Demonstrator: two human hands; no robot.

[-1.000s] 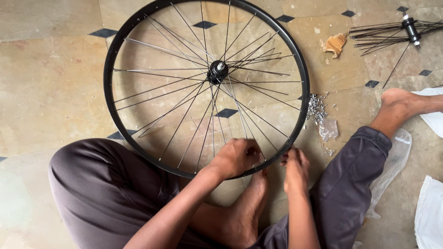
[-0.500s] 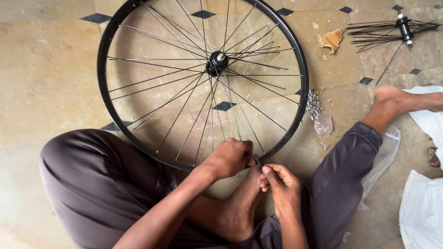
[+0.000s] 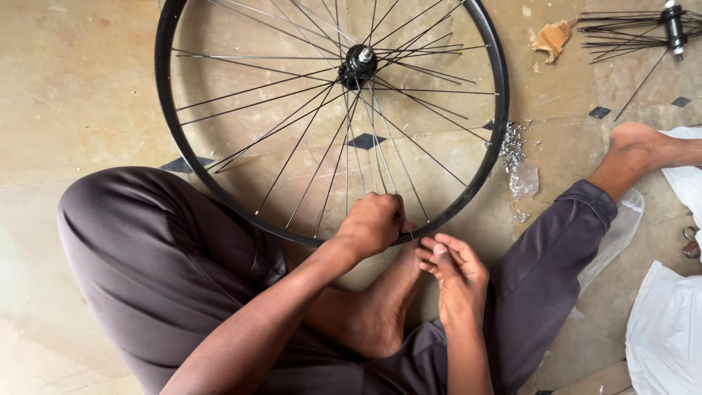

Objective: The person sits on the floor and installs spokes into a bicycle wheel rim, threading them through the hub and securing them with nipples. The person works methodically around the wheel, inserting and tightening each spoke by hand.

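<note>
Head view: we see the bicycle wheel (image 3: 333, 117) flat on the tan tiled floor (image 3: 73, 88). Left hand (image 3: 374, 223) gripping the rim's near edge; right hand (image 3: 455, 272) pinched narrow just beside, contents unclear. Nipple pile (image 3: 512, 144) right of the rim; open floor left.

A single head-worn camera looks steeply down from above the seated person, close over the lap. The bicycle wheel (image 3: 333, 117) fills the frame toward 12 o'clock, cut off at the top edge, with the tiled floor (image 3: 73, 95) all around. Both hands sit near centre, forearms entering from 6 o'clock. No second view shares the scene.
</note>
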